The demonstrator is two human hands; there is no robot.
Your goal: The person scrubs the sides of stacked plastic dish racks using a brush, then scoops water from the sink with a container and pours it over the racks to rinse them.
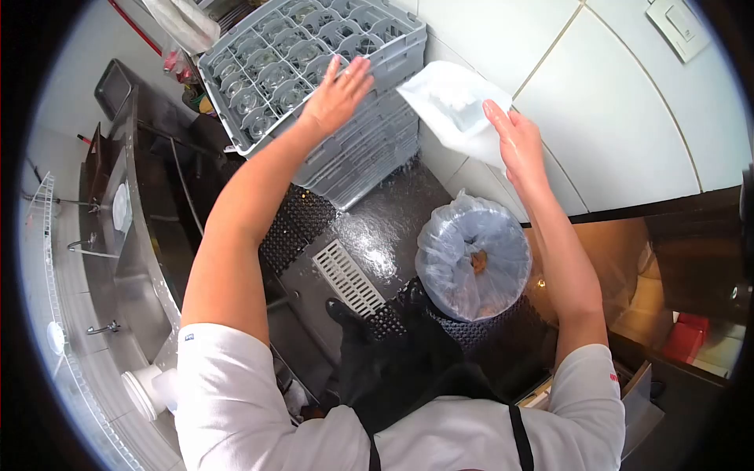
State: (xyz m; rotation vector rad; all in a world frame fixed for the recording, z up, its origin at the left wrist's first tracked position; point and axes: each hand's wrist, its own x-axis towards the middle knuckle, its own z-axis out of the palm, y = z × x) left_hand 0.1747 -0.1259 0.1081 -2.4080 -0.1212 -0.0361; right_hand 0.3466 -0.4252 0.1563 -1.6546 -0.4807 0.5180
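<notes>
Right grip (521, 145) pinches the white container (455, 110); that wet sheen could let it slip! Left grip (334, 102) splayed, empty, glass rack (395, 65) alongside.

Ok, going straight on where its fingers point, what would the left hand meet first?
Probably the grey rack of glasses, though the left hand may pass above it; depth is unclear.

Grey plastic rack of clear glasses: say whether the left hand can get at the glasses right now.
Likely yes: the bare left hand looks empty, it is at the near edge of the grey plastic rack, and nothing covers the clear glasses from above.
</notes>
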